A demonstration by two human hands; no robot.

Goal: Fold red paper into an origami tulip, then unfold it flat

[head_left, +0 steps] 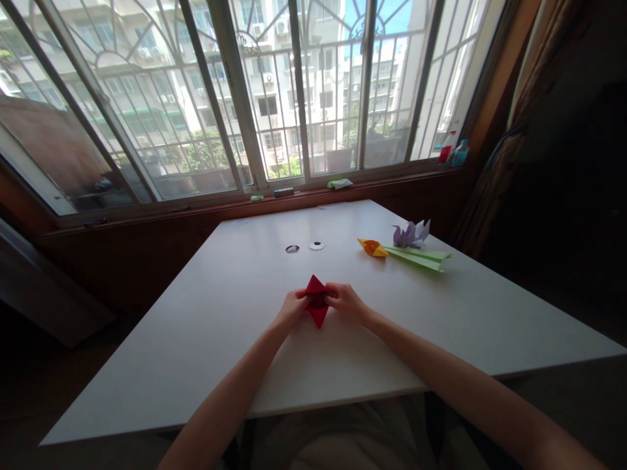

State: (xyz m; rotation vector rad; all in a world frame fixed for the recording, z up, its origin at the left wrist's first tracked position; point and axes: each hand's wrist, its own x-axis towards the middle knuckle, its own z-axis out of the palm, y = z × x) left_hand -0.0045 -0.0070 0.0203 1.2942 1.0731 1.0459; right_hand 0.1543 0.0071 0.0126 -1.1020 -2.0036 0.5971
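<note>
A folded red paper piece (317, 300), diamond-shaped with points up and down, lies on the white table (235, 339) in front of me. My left hand (292, 308) pinches its left side and my right hand (345, 301) pinches its right side. Both forearms reach in from the near edge. The middle of the paper is partly hidden by my fingers.
To the right on the table lie an orange paper flower (372, 247) on a green folded stem (421, 258) and a purple origami figure (410, 234). Two small round discs (304, 247) sit farther back. Small items rest on the window sill (337, 185); bottles (453, 151) stand at its right end.
</note>
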